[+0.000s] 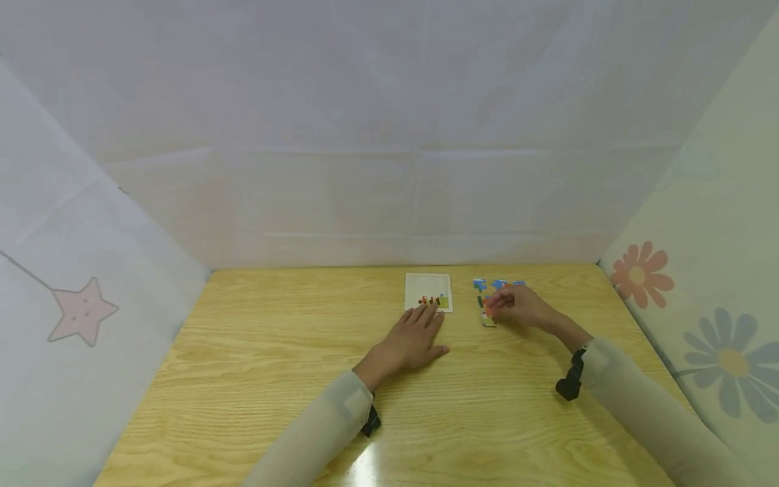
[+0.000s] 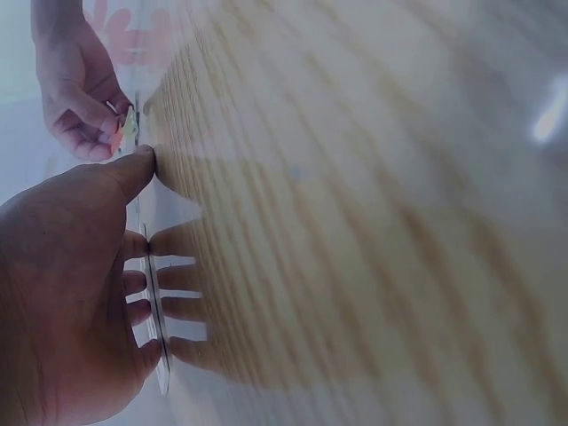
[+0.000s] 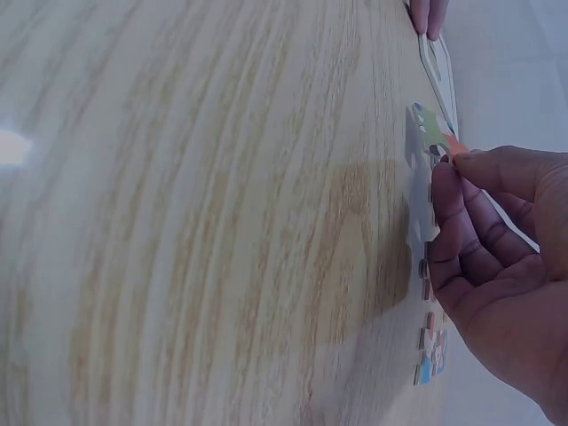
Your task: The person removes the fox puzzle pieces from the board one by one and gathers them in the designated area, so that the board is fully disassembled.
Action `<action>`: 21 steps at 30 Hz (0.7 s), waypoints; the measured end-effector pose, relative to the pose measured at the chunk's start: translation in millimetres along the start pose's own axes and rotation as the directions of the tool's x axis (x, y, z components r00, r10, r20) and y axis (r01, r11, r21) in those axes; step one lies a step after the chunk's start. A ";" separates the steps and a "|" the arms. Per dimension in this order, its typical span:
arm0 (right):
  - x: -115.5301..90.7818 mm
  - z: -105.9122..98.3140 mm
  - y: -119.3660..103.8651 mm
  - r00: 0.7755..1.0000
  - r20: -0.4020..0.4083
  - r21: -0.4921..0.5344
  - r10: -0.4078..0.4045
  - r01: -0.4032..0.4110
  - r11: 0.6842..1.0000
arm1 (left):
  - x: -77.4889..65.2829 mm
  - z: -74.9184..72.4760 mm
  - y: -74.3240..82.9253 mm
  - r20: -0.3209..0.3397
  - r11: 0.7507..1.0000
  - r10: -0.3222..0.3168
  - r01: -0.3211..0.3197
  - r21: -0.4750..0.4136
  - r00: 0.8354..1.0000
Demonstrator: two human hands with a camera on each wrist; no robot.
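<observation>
My right hand (image 1: pixel 522 308) pinches a green and orange jigsaw piece (image 3: pixel 435 130) between thumb and fingertip, tilted up over the table in the right wrist view. Other puzzle pieces (image 1: pixel 499 284), mostly blue ones at the back, lie around and behind that hand, which partly hides them. My left hand (image 1: pixel 412 341) is spread flat with its fingertips at the near edge of the pale puzzle tray (image 1: pixel 420 284). Along the tray's lower edge sit a few pieces (image 1: pixel 443 302) with red and green print. In the left wrist view the left fingers are straight, beside the tray's edge.
A wood-grain table (image 1: pixel 274 379) reaches back to a white cloth wall (image 1: pixel 328 189). Side curtains stand at both table edges, with a pink star (image 1: pixel 83 312) on the left and flowers (image 1: pixel 733 362) on the right. Each wrist wears a dark strap (image 1: pixel 572 379).
</observation>
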State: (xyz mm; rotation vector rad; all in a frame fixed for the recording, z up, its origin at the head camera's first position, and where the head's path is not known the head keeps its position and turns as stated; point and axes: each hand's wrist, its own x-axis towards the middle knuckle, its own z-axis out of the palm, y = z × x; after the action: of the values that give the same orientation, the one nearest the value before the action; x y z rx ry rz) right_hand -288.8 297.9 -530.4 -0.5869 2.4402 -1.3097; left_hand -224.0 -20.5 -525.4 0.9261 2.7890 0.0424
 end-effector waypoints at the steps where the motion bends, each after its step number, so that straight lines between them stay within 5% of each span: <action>1: -0.5 0.0 -0.9 1.000 -0.001 -0.008 0.000 0.000 1.000 | 0.0 0.0 0.0 0.001 1.000 -0.001 0.001 -0.002 1.000; 12: 0.5 4.7 3.0 0.993 0.017 -0.112 -0.120 0.122 0.986 | 1.0 3.5 -1.6 -0.007 1.000 0.002 -0.002 -0.015 1.000; 21: 1.5 8.8 0.9 0.990 0.009 -0.149 -0.144 0.143 0.978 | 0.1 3.1 -2.7 -0.026 1.000 0.010 -0.010 -0.016 1.000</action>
State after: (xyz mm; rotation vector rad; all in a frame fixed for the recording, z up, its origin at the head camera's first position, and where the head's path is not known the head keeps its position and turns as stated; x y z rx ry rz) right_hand -286.3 291.3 -536.0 -0.8144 2.5543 -1.1864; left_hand -225.1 -22.7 -528.8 0.9423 2.8038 0.0784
